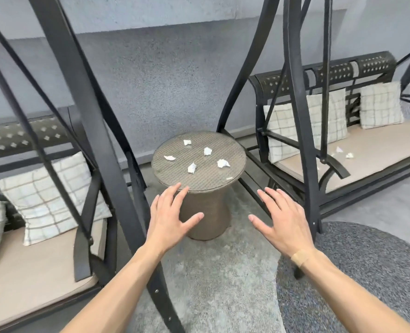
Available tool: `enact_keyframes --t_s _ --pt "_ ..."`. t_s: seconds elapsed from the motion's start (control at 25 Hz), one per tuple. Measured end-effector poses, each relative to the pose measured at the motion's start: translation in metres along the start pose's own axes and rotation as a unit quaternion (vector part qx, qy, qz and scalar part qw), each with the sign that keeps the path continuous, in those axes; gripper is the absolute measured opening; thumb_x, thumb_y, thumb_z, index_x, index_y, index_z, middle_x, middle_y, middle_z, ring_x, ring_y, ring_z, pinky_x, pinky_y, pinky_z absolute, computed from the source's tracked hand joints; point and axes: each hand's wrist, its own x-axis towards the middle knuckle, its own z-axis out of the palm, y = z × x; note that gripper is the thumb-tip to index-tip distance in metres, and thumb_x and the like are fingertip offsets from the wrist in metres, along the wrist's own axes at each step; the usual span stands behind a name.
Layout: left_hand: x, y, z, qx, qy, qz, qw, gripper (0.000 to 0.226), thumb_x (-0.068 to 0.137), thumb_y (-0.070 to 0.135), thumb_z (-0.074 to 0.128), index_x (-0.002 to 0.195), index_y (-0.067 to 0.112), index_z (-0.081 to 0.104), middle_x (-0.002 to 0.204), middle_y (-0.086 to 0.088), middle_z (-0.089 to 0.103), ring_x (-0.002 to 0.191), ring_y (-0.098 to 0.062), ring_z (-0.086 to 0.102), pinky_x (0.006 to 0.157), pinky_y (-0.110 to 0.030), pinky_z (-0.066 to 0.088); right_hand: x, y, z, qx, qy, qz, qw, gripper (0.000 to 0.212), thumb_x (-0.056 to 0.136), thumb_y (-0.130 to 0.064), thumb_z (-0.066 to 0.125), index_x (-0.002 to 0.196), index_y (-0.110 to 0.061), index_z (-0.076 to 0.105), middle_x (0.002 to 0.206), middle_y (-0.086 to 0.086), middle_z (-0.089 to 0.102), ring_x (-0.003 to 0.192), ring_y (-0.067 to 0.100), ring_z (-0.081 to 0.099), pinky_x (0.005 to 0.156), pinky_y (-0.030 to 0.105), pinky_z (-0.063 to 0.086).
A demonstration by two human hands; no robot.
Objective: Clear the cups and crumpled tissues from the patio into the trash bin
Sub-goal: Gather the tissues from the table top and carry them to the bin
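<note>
Grey patio walling is backing the round wicker worktop (233,164) at frame centre, where crumpled tissues (192,168) are lying uncollected. You are extending your left hand (169,218) and right hand (282,223), fingers spread, gripping nothing. No cups or bin are showing.

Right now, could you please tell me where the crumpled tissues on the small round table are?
Five crumpled tissues lie scattered on the round wicker table at the head view's centre, between the two swing benches, just beyond the left hand.
</note>
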Motion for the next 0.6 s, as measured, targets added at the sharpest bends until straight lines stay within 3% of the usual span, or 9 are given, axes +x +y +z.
enact_keyframes --t_s 0.28,0.6 --pt "0.092 0.022 0.052 0.016 0.008 -0.049 0.999 0.08 0.081 0.079 0.038 0.144 0.03 0.035 0.154 0.004 0.03 0.143 -0.015 0.024 0.118 -0.047 0.016 0.114 0.082 0.01 0.025 -0.028 -0.02 0.999 0.071 0.086 -0.07 0.034 0.145 -0.03 0.032 0.15 -0.008 0.036 0.142 0.016 0.024 0.111 0.044 0.028" --pt "0.159 -0.017 0.093 0.027 0.002 -0.097 0.995 0.075 0.083 0.078 0.038 0.143 0.032 0.036 0.153 0.006 0.032 0.141 -0.013 0.024 0.117 -0.048 0.021 0.21 0.094 0.062 0.044 -0.041 -0.052 0.997 0.07 0.086 -0.068 0.035 0.144 -0.029 0.034 0.148 -0.006 0.039 0.138 0.017 0.03 0.108 0.044 0.032"
